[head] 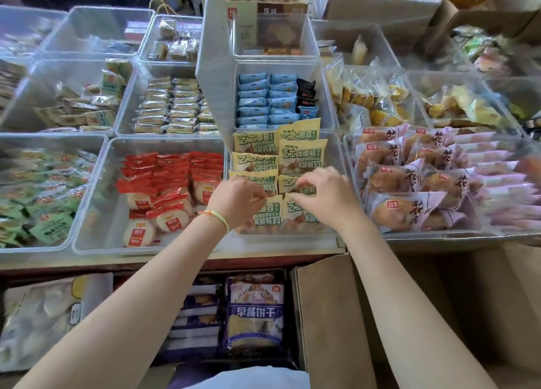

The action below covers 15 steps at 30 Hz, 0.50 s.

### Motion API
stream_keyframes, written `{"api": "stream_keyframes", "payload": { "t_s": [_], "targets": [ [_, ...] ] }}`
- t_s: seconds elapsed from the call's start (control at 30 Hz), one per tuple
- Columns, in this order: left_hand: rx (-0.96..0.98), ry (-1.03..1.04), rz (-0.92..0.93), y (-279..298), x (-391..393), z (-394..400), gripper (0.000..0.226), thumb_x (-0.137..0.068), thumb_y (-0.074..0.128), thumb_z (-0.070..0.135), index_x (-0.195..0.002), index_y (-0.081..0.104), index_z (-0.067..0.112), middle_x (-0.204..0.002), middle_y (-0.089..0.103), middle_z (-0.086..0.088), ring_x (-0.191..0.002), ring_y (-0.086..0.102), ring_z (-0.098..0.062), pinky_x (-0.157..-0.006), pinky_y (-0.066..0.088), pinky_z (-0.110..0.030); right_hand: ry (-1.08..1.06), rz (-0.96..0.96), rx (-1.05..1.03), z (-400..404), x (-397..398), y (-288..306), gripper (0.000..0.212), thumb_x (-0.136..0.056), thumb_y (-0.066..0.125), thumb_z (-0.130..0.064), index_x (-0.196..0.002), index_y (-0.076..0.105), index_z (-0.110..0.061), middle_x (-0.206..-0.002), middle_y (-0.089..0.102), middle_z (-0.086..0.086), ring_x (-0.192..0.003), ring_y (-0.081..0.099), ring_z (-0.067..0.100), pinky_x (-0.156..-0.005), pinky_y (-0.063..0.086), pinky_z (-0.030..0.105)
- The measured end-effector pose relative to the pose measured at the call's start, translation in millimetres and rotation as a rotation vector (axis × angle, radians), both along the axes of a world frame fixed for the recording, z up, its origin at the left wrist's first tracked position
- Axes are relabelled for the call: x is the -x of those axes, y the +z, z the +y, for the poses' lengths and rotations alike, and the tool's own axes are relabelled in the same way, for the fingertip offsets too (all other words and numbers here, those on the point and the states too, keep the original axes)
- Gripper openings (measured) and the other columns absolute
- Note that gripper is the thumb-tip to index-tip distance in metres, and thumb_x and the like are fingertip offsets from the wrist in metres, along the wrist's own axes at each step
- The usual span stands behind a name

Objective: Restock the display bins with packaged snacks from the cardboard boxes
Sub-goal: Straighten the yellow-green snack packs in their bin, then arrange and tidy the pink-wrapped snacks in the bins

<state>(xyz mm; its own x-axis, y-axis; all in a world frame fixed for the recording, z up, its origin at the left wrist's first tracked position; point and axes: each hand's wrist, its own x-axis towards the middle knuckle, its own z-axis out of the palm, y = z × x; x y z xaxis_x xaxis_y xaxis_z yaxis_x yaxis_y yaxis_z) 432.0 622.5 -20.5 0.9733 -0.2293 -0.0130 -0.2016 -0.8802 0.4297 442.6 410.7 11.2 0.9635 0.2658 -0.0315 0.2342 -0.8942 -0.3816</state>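
Yellow-and-green snack packets (pixel 301 154) stand in two rows inside a clear plastic bin (pixel 333 160) at the front middle of the display. My left hand (pixel 237 198) pinches the top edge of the front left packet (pixel 268 217). The front right packet (pixel 298 213) has its top edge pinched by my right hand (pixel 325 195). Below the counter lies an open cardboard box (pixel 325 315); what it holds is hidden.
Clear bins surround the middle one: red packets (pixel 172 183) to the left, green ones (pixel 41 195) further left, pink bread packs (pixel 409 183) to the right, blue packets (pixel 266 101) behind. A purple biscuit bag (pixel 254 315) lies under the counter.
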Motion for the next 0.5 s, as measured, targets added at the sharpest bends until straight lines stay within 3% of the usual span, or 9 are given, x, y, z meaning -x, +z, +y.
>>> {"api": "stream_keyframes", "payload": {
  "t_s": [0.07,0.17,0.23,0.33,0.4,0.5],
  "targets": [
    [-0.003,0.036,0.004,2,2,-4,0.015,-0.092,0.064,0.032,-0.093,0.077,0.024,-0.090,0.072,0.004,-0.085,0.063,-0.018,-0.076,0.053,-0.032,0.002,0.054,0.150,-3,5,-10,0.022,-0.092,0.062,-0.039,-0.108,0.069,-0.026,-0.118,0.064,-0.004,-0.118,0.050,0.021,-0.099,0.034,0.040],
    [0.007,0.085,0.026,4,4,-7,0.016,-0.093,0.063,0.032,-0.094,0.077,0.024,-0.092,0.073,0.004,-0.083,0.063,-0.017,-0.072,0.053,-0.029,-0.046,-0.004,0.117,7,6,-23,0.020,-0.095,0.053,-0.018,-0.102,0.072,-0.021,-0.108,0.068,0.000,-0.108,0.054,0.023,-0.094,0.033,0.037],
    [0.015,0.089,0.064,6,4,-8,0.017,-0.093,0.062,0.032,-0.095,0.077,0.023,-0.094,0.073,0.003,-0.082,0.064,-0.018,-0.070,0.050,-0.027,-0.066,-0.057,0.107,14,11,-25,0.020,-0.096,0.054,-0.017,-0.103,0.073,-0.020,-0.107,0.069,0.000,-0.108,0.056,0.024,-0.099,0.032,0.038],
    [0.029,0.042,0.076,11,8,-7,0.025,-0.095,0.059,0.036,-0.111,0.072,0.024,-0.109,0.071,0.001,-0.097,0.064,-0.021,-0.080,0.054,-0.033,-0.140,-0.192,0.035,12,35,-17,0.018,-0.093,0.064,-0.024,-0.107,0.072,-0.017,-0.109,0.070,0.002,-0.110,0.058,0.025,-0.104,0.033,0.042],
    [0.114,0.011,-0.025,15,19,-8,0.028,-0.093,0.060,0.033,-0.117,0.070,0.021,-0.116,0.067,-0.001,-0.106,0.060,-0.023,-0.087,0.053,-0.039,-0.200,-0.280,-0.020,7,61,-10,0.016,-0.091,0.066,-0.020,-0.104,0.072,-0.013,-0.105,0.071,0.004,-0.105,0.060,0.026,-0.100,0.039,0.042],
    [0.238,-0.001,-0.223,17,42,-13,0.020,-0.089,0.064,0.027,-0.103,0.074,0.016,-0.107,0.070,-0.005,-0.101,0.060,-0.026,-0.088,0.050,-0.039,-0.238,-0.233,-0.086,1,99,-2,0.015,-0.091,0.062,-0.011,-0.101,0.073,-0.010,-0.102,0.070,0.005,-0.099,0.059,0.024,-0.087,0.044,0.034]
  ]
}}
